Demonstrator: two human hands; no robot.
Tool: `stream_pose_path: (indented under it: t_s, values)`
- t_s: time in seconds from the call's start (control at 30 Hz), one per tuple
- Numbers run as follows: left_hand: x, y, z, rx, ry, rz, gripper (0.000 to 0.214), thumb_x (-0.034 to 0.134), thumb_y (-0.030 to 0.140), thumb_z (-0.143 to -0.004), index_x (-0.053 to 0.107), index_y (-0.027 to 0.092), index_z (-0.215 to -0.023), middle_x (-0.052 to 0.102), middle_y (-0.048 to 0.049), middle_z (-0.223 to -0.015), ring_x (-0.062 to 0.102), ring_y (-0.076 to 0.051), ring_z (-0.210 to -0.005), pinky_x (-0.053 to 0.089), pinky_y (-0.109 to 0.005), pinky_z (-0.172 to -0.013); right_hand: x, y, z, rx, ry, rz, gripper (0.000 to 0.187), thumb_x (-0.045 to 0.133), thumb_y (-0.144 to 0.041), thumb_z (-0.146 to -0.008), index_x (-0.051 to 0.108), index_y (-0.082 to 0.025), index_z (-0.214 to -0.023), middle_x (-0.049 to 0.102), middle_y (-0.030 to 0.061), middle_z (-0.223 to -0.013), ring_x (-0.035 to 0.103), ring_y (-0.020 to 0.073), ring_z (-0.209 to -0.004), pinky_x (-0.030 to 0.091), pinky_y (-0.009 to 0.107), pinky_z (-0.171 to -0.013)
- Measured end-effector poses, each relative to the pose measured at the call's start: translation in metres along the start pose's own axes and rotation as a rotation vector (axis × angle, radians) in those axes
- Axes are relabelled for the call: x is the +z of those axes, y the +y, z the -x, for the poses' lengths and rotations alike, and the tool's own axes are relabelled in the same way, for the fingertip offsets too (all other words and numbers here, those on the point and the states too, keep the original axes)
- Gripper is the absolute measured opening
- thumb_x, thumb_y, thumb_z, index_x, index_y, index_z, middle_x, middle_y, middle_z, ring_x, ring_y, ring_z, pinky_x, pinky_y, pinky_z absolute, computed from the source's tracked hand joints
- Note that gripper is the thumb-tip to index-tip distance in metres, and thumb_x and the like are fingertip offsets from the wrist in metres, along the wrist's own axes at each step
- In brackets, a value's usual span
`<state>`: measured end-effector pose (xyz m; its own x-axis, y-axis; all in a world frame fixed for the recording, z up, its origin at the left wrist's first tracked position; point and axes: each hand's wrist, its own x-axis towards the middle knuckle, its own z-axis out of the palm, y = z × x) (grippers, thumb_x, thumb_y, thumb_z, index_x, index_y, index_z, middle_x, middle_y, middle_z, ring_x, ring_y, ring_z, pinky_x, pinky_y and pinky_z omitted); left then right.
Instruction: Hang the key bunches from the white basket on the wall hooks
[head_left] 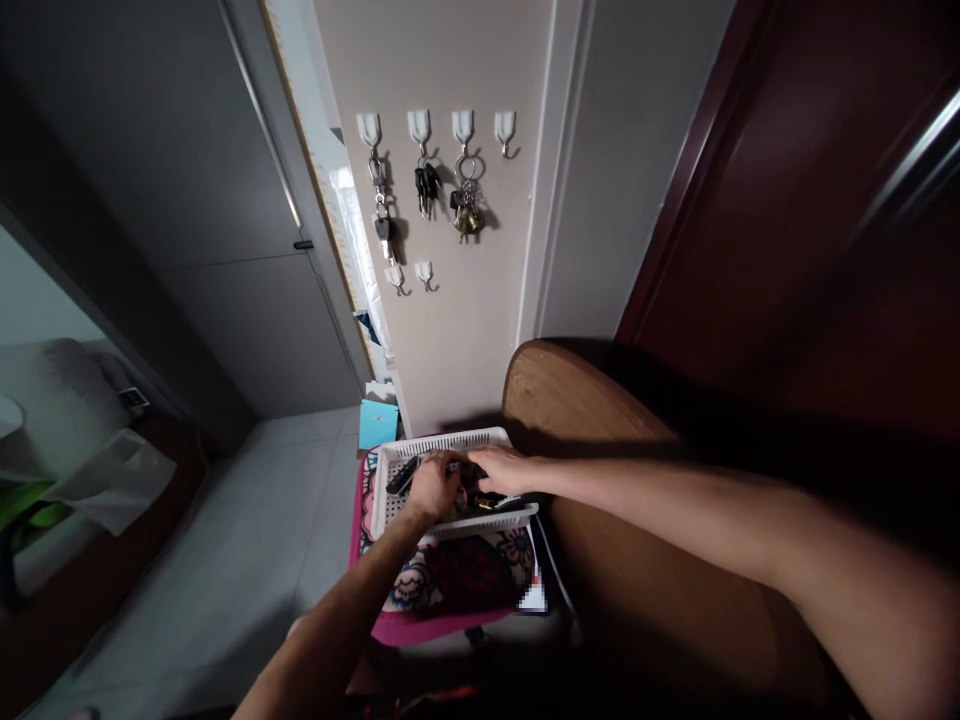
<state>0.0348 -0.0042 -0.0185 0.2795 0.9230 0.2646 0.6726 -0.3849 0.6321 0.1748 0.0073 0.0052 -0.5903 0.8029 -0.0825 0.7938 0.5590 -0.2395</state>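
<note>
Both of my hands reach into a white plastic basket (pixel 380 512), among small dark items. My left hand (pixel 436 485) has its fingers curled down around something I cannot make out. Close beside it, my right hand (pixel 501 468) bends its fingers in toward the same spot, closed on something hidden beneath them. A black elongated object (pixel 403 476) lies in the basket left of my left hand. Sets of keys hang on the wall above: one long keychain (pixel 382 215), a bunch of black-headed keys (pixel 427 188) and a brass-coloured bunch (pixel 466 212).
The basket stands on a flower-patterned case (pixel 465 575) with pink edging. A wooden board (pixel 585 420) leans at the right, before a dark red door (pixel 810 250). White hooks (pixel 505 128) line the wall. A blue packet (pixel 378 424) sits behind the basket.
</note>
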Motion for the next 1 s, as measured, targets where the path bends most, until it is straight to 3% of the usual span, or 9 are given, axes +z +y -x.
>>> stream_pose_path:
  t_s: [0.13,0.33,0.57,0.63,0.8,1.0]
  values:
    - [0.0,-0.004,-0.002,-0.161,0.076,0.17,0.039,0.036,0.0,-0.054,0.047,0.013,-0.089,0.055,-0.0047,-0.081,0.049,-0.012,-0.076,0.036,-0.025,-0.073,0.002,0.0,-0.002,-0.004,-0.007,-0.023,0.023,0.046,-0.018,-0.059,0.053,-0.015,-0.081,0.056,0.0072,-0.083,0.049,0.0172,-0.075,0.034,0.023,-0.058]
    - [-0.002,-0.011,-0.004,-0.265,0.17,0.423,0.031,0.033,0.002,-0.055,0.046,0.013,-0.081,0.054,-0.0022,-0.07,0.05,-0.01,-0.064,0.039,-0.024,-0.066,-0.014,0.011,-0.014,0.098,0.052,-0.037,0.023,0.035,-0.016,-0.065,0.057,-0.019,-0.072,0.058,0.0022,-0.071,0.05,0.0127,-0.063,0.032,0.021,-0.053]
    - [-0.009,-0.011,-0.002,-0.342,0.214,0.651,0.026,0.032,0.004,-0.056,0.044,0.014,-0.077,0.051,0.0006,-0.066,0.048,-0.007,-0.055,0.039,-0.019,-0.055,-0.007,0.007,-0.007,-0.061,0.002,0.029,0.035,0.051,-0.025,-0.056,0.051,-0.018,-0.09,0.051,0.0056,-0.089,0.047,0.0164,-0.077,0.033,0.022,-0.06]
    - [-0.014,-0.013,0.001,-0.318,0.136,0.591,0.023,0.033,0.007,-0.057,0.045,0.014,-0.076,0.051,0.0009,-0.063,0.048,-0.007,-0.055,0.039,-0.02,-0.055,-0.005,0.006,-0.005,-0.05,-0.027,0.062,0.034,0.049,-0.025,-0.057,0.05,-0.018,-0.091,0.05,0.0057,-0.089,0.047,0.016,-0.075,0.033,0.022,-0.059]
    - [-0.031,-0.016,0.012,-0.151,-0.23,0.232,0.022,0.044,0.014,-0.055,0.052,0.014,-0.076,0.054,-0.0004,-0.069,0.048,-0.01,-0.065,0.038,-0.021,-0.062,-0.011,0.006,-0.006,-0.059,-0.085,0.182,0.032,0.046,-0.027,-0.061,0.048,-0.02,-0.092,0.052,0.0061,-0.087,0.048,0.0177,-0.074,0.034,0.024,-0.058]
    - [-0.032,-0.01,0.016,-0.061,-0.308,-0.132,0.031,0.05,0.016,-0.05,0.054,0.016,-0.081,0.054,-0.0002,-0.07,0.047,-0.012,-0.063,0.036,-0.021,-0.058,-0.022,-0.002,-0.001,-0.015,-0.089,0.299,0.032,0.043,-0.027,-0.062,0.049,-0.018,-0.092,0.054,0.0083,-0.086,0.049,0.0199,-0.075,0.035,0.027,-0.059]
